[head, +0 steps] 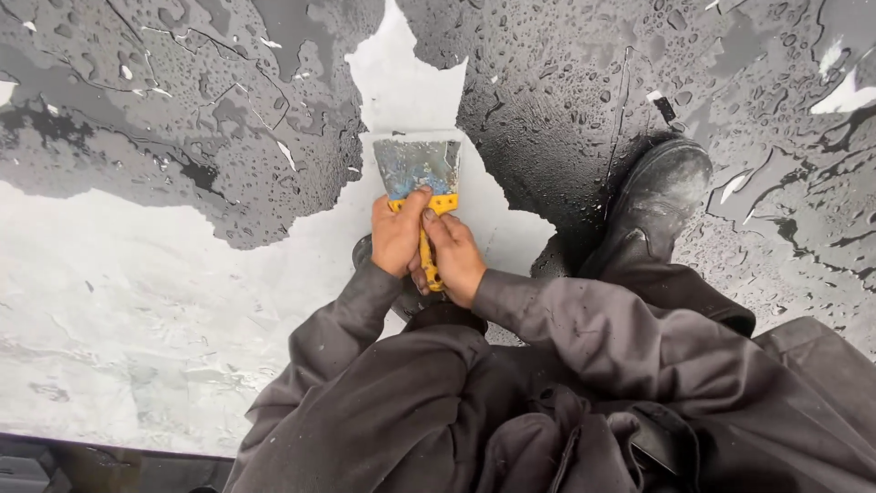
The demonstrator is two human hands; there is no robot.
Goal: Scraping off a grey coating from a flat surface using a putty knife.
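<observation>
Both hands, the left hand (397,236) and right hand (453,256), are closed tight around the yellow-handled metal scraper (420,183), its blade against the wet dark grey coating (547,100). The bare white floor (119,310) is stripped at left; dark coating remains ahead and right, around the black boot (662,196).

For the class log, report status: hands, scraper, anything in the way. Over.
Left hand and right hand both shut on yellow-handled scraper. Blade flat at edge of wet dark coating. Own boot beside it.
</observation>
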